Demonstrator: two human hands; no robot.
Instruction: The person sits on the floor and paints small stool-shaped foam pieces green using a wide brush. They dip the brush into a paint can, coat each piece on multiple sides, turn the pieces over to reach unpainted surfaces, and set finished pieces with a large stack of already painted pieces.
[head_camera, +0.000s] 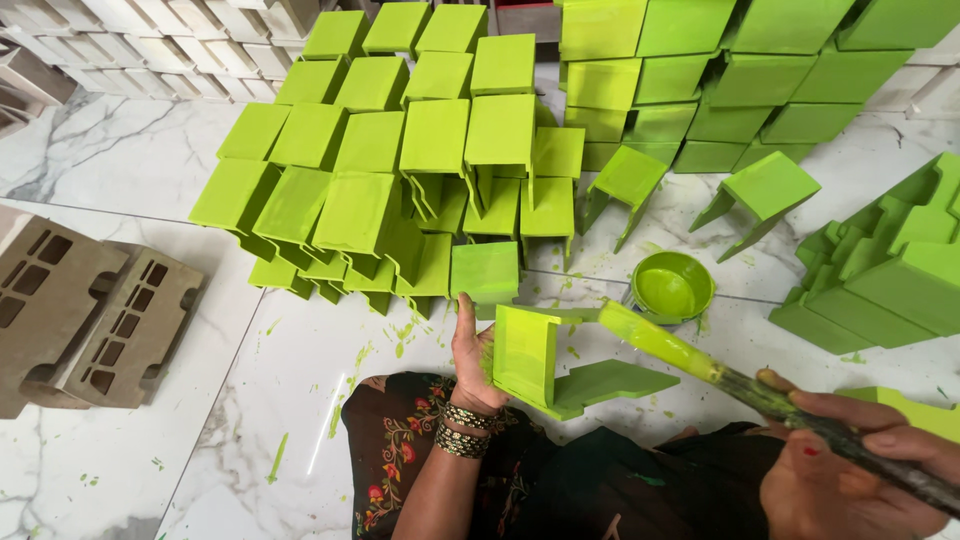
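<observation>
Brush in the right hand, grip wrapped tight round its handle; left hand clasps the green block upright over the lap, bristles touching its top edge, paint bowl just beyond.

Lime-green painted blocks, green paint bowl, white grey-veined marble floor, unpainted brown blocks, dark floral dress

Left hand upright, fingers clasped; right hand fisted (thumb on top).

White marble floor with grey veins, green paint splashes
</observation>
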